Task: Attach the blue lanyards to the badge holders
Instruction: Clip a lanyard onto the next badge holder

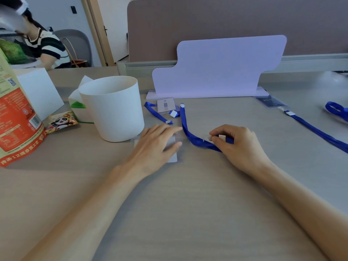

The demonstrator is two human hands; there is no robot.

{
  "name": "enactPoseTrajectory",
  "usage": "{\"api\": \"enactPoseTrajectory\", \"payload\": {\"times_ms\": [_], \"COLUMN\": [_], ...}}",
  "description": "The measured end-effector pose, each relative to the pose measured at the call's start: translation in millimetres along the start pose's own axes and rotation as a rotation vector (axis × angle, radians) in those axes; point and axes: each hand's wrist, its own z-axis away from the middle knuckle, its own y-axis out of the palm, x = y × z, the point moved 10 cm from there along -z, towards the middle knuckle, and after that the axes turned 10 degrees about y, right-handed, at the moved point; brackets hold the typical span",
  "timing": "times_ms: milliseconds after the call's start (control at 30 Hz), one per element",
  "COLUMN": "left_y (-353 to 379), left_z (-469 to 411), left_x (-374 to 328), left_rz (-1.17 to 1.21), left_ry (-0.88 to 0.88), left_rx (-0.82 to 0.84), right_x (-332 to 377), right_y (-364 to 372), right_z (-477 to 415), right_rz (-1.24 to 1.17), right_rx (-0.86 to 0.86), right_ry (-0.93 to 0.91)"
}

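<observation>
The fingers of the right hand pinch the clip end of the blue lanyard, just right of the badge holder lying under the flat, open left hand

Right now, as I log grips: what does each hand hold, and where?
Right hand pinches the blue fabric lanyard at its white clip end. Left hand presses flat on the clear plastic badge holder, gripping nothing.

Right hand pinching blue lanyard, left hand flat

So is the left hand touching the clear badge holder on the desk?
Touching. The head view shows the left hand lying flat on the clear badge holder, with its fingers covering most of it.
</observation>
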Motion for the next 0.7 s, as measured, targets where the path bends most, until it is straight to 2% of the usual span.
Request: {"api": "enactPoseTrajectory", "payload": {"times_ms": [100, 167, 333, 500, 600, 700], "left_y": [7.7, 6.1, 6.0, 15.8, 24.1, 33.7], "left_z": [0.1, -1.5, -11.1, -21.4, -36.9, -57.4], "left_x": [8.2, 10.3, 2.4, 0.4, -2.4, -0.3], "left_rz": [-0.012, -0.043, -0.099, -0.094, -0.093, -0.083], "left_ry": [-0.039, -0.042, 0.013, 0.007, 0.001, -0.058], "left_rx": [0.025, 0.005, -0.009, 0.036, 0.052, 0.036], "right_x": [-1.1, 1.1, 3.5, 20.1, 20.4, 16.2], "right_y": [16.8, 24.9, 30.5, 29.0, 18.8, 0.2], "right_z": [0.9, 2.1, -1.9, 5.7, 3.3, 0.6], "right_rz": [0.098, 0.207, 0.271, 0.426, 0.262, -0.079], "right_rx": [0.110, 0.136, 0.179, 0.144, 0.150, 0.173], "right_ry": [-0.021, -0.063, -0.052, -0.228, -0.207, -0.111]}}
